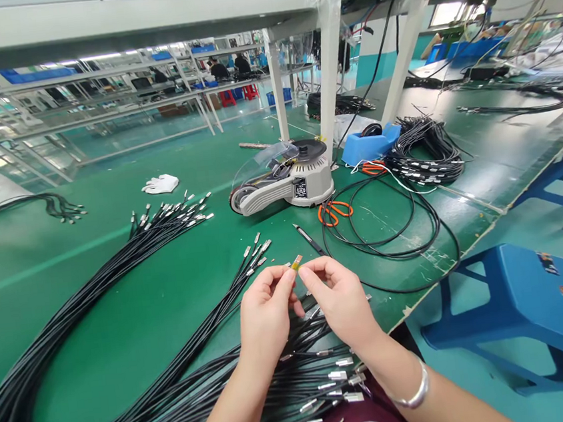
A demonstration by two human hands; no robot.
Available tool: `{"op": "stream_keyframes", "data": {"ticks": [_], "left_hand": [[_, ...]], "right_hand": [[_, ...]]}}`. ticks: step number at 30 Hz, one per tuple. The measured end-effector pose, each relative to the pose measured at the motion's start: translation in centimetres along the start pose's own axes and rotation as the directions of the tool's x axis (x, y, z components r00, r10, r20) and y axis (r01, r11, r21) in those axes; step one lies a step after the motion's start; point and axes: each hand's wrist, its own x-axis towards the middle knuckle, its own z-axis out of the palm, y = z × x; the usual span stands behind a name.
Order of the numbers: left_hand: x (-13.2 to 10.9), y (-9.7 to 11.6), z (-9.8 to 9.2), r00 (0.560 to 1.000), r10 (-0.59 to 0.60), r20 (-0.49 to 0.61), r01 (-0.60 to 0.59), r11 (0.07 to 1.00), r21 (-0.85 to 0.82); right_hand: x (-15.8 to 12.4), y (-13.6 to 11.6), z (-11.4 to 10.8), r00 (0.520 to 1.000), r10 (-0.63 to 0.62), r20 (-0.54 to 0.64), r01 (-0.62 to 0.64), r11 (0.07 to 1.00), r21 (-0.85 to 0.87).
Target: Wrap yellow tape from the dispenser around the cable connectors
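Between the fingertips of both hands is a small metal cable connector (297,261) with yellow tape around it. My left hand (266,310) pinches it from one side, thumb against the index finger. From the other side my right hand (342,298), with a silver bangle at the wrist, pinches at the tape. Black cables (212,372) with silver plugs lie beneath and in front of my hands, some reaching my lap. A few more plug ends (258,252) rest just beyond my left hand. A craft knife (309,239) lies just past my fingertips.
A tape dispenser (303,178) stands beyond the hands, near orange-handled scissors (334,212) and a blue holder (368,145). A looped cable bundle (130,257) spreads left, below a white glove (160,184). Coiled cables (426,149) and a blue stool (548,310) are right.
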Motion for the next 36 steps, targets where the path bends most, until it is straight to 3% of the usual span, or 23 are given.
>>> {"op": "stream_keyframes", "data": {"ticks": [15, 18, 24, 29, 31, 34, 36], "left_hand": [[0.3, -0.6, -0.2, 0.991, -0.05, 0.128, 0.081, 0.966, -0.246], [0.4, -0.3, -0.3, 0.976, -0.071, 0.207, 0.138, 0.935, -0.328], [0.8, 0.2, -0.9, 0.903, -0.1, 0.418, 0.265, 0.895, -0.36], [0.8, 0.0, -1.9, 0.799, -0.108, 0.592, 0.351, 0.883, -0.311], [0.8, -0.1, -2.2, 0.752, -0.116, 0.648, 0.39, 0.872, -0.295], [0.8, -0.1, -2.4, 0.676, -0.138, 0.724, 0.451, 0.854, -0.259], [0.7, 0.0, -2.3, 0.686, -0.152, 0.712, 0.434, 0.87, -0.233]], "right_hand": [[0.3, -0.3, -0.4, 0.999, -0.023, 0.022, 0.024, 0.999, -0.035], [0.4, -0.3, -0.5, 0.998, -0.038, 0.051, 0.039, 0.999, -0.019], [0.5, -0.6, -1.2, 0.984, -0.128, 0.121, 0.134, 0.99, -0.044], [1.0, -0.9, -2.3, 0.972, -0.135, 0.193, 0.143, 0.989, -0.027], [1.3, -1.0, -2.7, 0.94, -0.179, 0.29, 0.179, 0.983, 0.024], [1.7, -1.0, -3.1, 0.851, -0.331, 0.408, 0.332, 0.941, 0.071], [2.0, -0.8, -3.5, 0.839, -0.369, 0.399, 0.375, 0.925, 0.067]]}}
